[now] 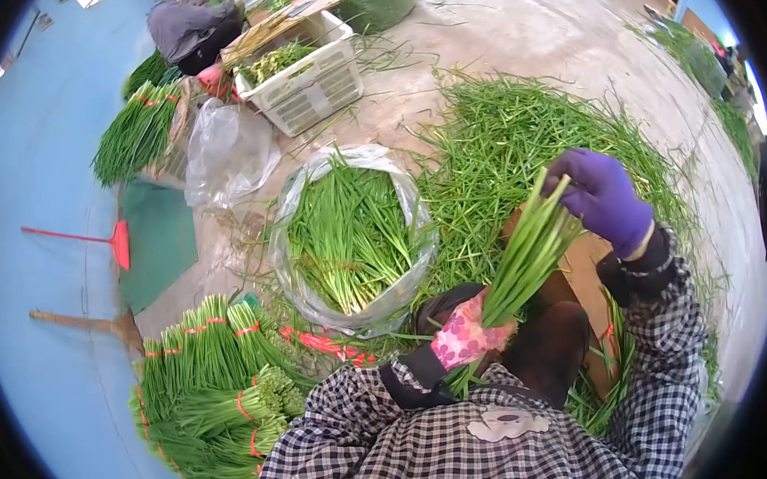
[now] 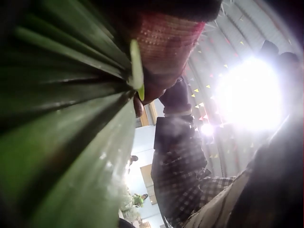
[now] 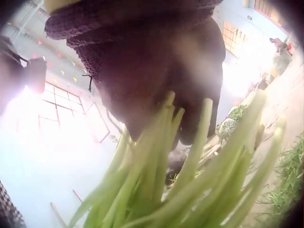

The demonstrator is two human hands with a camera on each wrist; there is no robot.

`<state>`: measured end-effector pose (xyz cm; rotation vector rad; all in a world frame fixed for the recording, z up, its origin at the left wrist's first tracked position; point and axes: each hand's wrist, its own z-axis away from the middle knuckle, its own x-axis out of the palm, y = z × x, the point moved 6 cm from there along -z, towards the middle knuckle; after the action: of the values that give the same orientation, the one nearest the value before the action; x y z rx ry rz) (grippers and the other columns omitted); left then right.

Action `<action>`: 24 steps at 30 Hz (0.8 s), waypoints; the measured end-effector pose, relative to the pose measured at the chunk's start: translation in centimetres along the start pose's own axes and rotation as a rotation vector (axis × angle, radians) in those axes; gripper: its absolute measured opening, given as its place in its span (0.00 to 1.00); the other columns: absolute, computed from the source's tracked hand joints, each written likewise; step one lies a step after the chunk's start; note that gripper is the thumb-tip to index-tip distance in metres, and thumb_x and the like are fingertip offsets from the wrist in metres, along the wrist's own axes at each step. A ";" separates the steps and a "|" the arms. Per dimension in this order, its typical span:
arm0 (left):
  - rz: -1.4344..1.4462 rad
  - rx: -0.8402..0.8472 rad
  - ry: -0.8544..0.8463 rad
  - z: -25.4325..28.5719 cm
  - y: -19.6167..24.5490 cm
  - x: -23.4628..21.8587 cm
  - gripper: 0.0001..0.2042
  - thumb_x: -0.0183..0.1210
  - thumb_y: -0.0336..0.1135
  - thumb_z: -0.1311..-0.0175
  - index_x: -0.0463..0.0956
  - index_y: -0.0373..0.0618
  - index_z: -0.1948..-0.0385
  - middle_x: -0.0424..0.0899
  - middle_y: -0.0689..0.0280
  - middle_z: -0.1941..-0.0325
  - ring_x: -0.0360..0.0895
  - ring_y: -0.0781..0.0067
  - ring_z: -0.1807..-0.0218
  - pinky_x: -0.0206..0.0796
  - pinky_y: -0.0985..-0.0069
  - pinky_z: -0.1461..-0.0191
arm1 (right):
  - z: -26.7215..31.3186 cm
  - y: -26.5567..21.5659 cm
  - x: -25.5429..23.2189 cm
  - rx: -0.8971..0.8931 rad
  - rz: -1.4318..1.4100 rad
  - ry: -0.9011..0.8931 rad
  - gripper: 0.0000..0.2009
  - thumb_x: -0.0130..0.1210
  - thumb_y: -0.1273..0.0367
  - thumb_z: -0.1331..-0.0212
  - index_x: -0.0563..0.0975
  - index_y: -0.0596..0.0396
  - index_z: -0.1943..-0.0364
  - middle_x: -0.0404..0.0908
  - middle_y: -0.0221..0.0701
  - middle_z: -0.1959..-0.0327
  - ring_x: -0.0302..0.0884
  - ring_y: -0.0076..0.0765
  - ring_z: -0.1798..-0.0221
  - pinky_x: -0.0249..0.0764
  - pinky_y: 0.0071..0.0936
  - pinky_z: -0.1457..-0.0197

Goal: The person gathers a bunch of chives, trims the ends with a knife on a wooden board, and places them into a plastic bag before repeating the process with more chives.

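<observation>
My left hand (image 1: 471, 332), in a pink patterned glove, grips a bunch of garlic chives (image 1: 526, 267) around its lower part, above my lap. The bunch slants up to the right, its pale cut ends on top. At those ends is my right hand (image 1: 602, 198), in a purple glove, with bent fingers pinching among the stalks. Close up in the right wrist view, the pale stalks (image 3: 152, 180) fan out below the dark fingertips. Broad green leaves (image 2: 61, 128) fill the left side of the left wrist view, beside the glove. The left fingertips are mostly hidden.
A plastic-lined round container (image 1: 284, 245) of chives stands in front. Loose chives (image 1: 500, 138) heap on the floor beyond my hands. Red-banded bundles (image 1: 209, 379) are stacked at left. Farther off are a white crate (image 1: 315, 100), a plastic bag (image 1: 227, 157) and a seated person (image 1: 186, 29).
</observation>
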<state>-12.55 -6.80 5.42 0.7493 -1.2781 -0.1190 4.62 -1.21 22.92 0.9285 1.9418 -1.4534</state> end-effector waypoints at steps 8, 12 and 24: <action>-0.479 -0.341 -0.021 1.5 3.1 1.5 0.16 0.60 0.26 0.53 0.69 0.41 0.60 0.73 0.68 0.72 0.68 0.80 0.75 0.59 0.86 0.74 | -1.7 12.8 -6.3 0.403 -0.518 0.706 0.10 0.49 0.67 0.44 0.73 0.59 0.64 0.77 0.31 0.72 0.72 0.21 0.73 0.66 0.19 0.70; -0.456 -0.233 0.168 2.2 4.1 1.0 0.06 0.59 0.26 0.52 0.73 0.40 0.72 0.74 0.69 0.78 0.69 0.82 0.80 0.60 0.86 0.77 | 1.8 20.3 -2.3 0.611 0.097 0.284 0.34 0.50 0.56 0.44 0.51 0.60 0.38 0.60 0.44 0.41 0.60 0.41 0.39 0.61 0.29 0.41; -0.587 -0.265 0.091 1.4 2.5 1.3 0.13 0.59 0.26 0.50 0.72 0.37 0.62 0.77 0.66 0.71 0.74 0.79 0.72 0.67 0.82 0.69 | 4.6 -2.4 10.0 0.232 -1.559 -0.272 0.24 0.58 0.66 0.50 0.65 0.57 0.48 0.73 0.31 0.54 0.71 0.30 0.50 0.66 0.26 0.47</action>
<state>-14.12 -6.15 8.02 0.8681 -0.9022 -0.7073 -3.36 -3.98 15.54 -1.0387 2.2554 -2.3477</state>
